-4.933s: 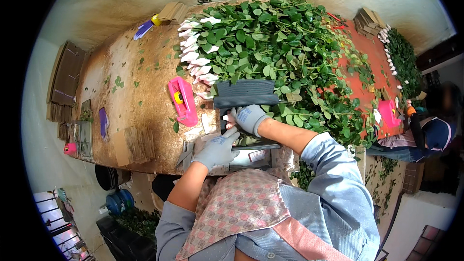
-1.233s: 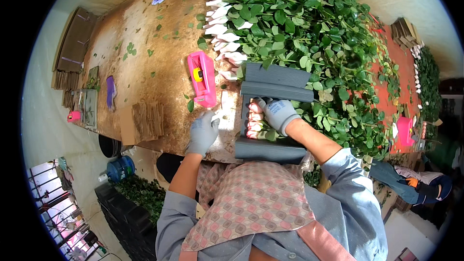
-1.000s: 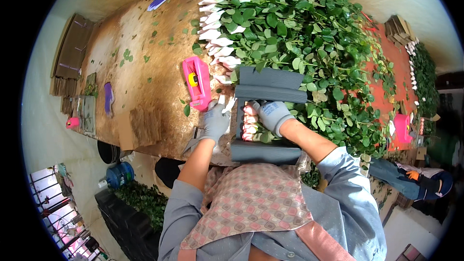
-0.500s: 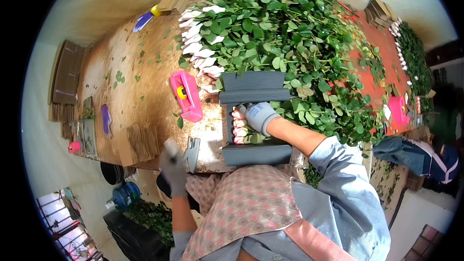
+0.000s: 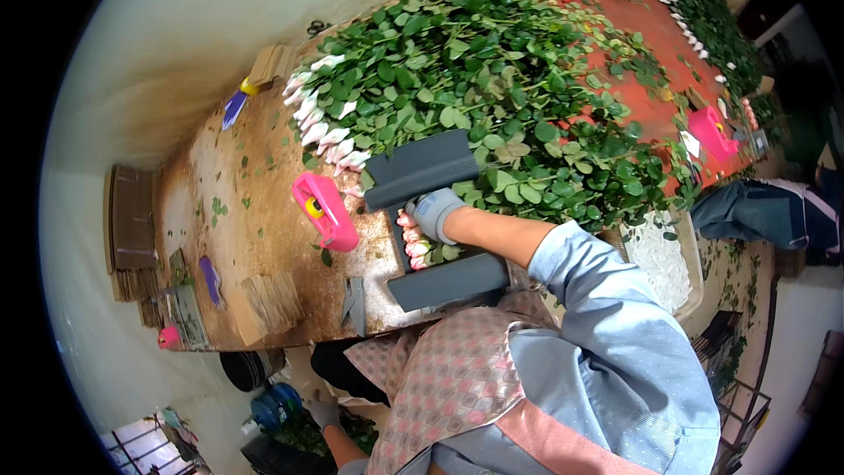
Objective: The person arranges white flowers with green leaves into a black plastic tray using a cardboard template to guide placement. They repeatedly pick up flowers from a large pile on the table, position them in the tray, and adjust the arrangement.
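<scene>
My right hand (image 5: 432,214), in a grey glove, is closed with its fingers at the upper end of a row of pink-and-white roses (image 5: 417,249). The heads lie side by side in a dark grey ribbed holder (image 5: 448,281), between its two raised sides. The palm hides the stems under it. My left hand (image 5: 324,410), also gloved, is low past the table's front edge, beside a blue water jug (image 5: 277,406) and above leafy greenery (image 5: 356,429). Its fingers look apart, with nothing seen in them.
A pink tape dispenser (image 5: 327,213) and a grey stapler (image 5: 354,306) stand left of the holder. Beyond lies a big heap of leafy stems (image 5: 475,62) with white-wrapped heads (image 5: 321,123). Cardboard pieces (image 5: 264,306) lie near the left front edge. Another person (image 5: 765,215) stands at right.
My left hand has dropped from beside the stapler to below the table edge, near the jug. My right hand stays at the roses. The whole view has turned and shifted.
</scene>
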Available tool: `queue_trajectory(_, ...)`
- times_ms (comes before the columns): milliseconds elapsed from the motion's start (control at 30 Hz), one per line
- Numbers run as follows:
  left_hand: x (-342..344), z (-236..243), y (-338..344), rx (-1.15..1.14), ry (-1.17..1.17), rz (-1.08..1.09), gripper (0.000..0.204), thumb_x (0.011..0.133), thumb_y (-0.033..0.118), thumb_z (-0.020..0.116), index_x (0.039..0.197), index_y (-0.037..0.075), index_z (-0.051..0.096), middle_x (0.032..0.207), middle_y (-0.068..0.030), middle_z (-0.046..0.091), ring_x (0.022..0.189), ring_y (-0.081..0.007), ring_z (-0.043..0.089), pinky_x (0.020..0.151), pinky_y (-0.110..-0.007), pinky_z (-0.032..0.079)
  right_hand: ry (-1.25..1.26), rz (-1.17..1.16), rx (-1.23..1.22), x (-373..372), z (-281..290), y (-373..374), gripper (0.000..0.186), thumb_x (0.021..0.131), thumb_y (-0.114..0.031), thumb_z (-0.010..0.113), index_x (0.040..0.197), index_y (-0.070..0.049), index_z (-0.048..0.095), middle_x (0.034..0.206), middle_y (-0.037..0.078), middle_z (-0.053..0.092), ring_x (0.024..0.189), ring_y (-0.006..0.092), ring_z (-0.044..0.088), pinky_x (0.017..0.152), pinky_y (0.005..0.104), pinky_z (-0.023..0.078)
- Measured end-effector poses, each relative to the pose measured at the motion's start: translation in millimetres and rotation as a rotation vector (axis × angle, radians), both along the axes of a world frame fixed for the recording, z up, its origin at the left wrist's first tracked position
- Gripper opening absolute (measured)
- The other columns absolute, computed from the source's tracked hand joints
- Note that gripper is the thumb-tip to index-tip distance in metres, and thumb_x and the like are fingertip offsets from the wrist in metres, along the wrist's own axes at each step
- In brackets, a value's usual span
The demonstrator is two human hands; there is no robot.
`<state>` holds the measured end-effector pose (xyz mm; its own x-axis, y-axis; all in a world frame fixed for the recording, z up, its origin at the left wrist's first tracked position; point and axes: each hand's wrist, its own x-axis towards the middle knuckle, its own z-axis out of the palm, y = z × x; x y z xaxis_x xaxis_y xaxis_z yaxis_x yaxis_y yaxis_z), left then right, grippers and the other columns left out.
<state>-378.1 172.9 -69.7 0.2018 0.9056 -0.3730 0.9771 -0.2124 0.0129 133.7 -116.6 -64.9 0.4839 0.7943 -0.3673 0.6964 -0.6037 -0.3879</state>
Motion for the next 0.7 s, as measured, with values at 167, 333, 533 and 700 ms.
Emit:
queue_trajectory(167,192.3,68.8,-50.4,0.113,-0.719,-0.347,0.025,0.095,0.008,0.059,0.115,-0.006,0.066,0.107,-0.0208,0.069,0.094,-0.0324,0.065,0.085,-0.039,0.052,0.120,-0.010,0.001,3.9,-9.8,-4.9,0.028,0.096,-0.030,0.053,0.113,-0.018,0.073,0.113,0.000,0.074,0.104,0.0224,0.070,0.088,0.0373,0.053)
queue_trajectory(333,344.1,112.5,-179.5,-0.145,-0.689,-1.258,0.030,0.092,0.011,0.063,0.117,-0.005,0.064,0.115,-0.0234,0.065,0.111,-0.0407,0.060,0.098,-0.046,0.046,-0.053,0.084,0.002,-0.3,-29.2,11.7,0.025,0.082,-0.028,0.069,0.103,-0.020,0.078,0.106,0.003,0.076,0.100,0.0239,0.072,0.080,0.0410,0.056)
queue_trajectory(533,380.9,53.6,-173.4,-0.188,-0.509,-1.564,0.048,0.085,0.020,0.073,0.126,-0.002,0.060,0.132,-0.0248,0.057,0.120,-0.0411,0.054,0.101,-0.049,0.043,-0.193,0.048,-0.047,-3.3,-34.7,19.3,0.031,0.077,-0.032,0.073,0.106,-0.020,0.079,0.111,0.000,0.075,0.102,0.0230,0.071,0.076,0.0437,0.056)
queue_trajectory(700,373.2,85.0,-200.3,-0.386,-0.258,-1.507,0.095,0.069,0.028,0.086,0.149,0.005,0.040,0.157,-0.0269,0.032,0.136,-0.0446,0.039,0.109,-0.051,0.035,-0.186,0.071,-0.100,-5.0,-11.8,5.8,0.037,0.080,-0.034,0.073,0.113,-0.017,0.076,0.117,0.001,0.073,0.106,0.0237,0.069,0.077,0.0447,0.055)
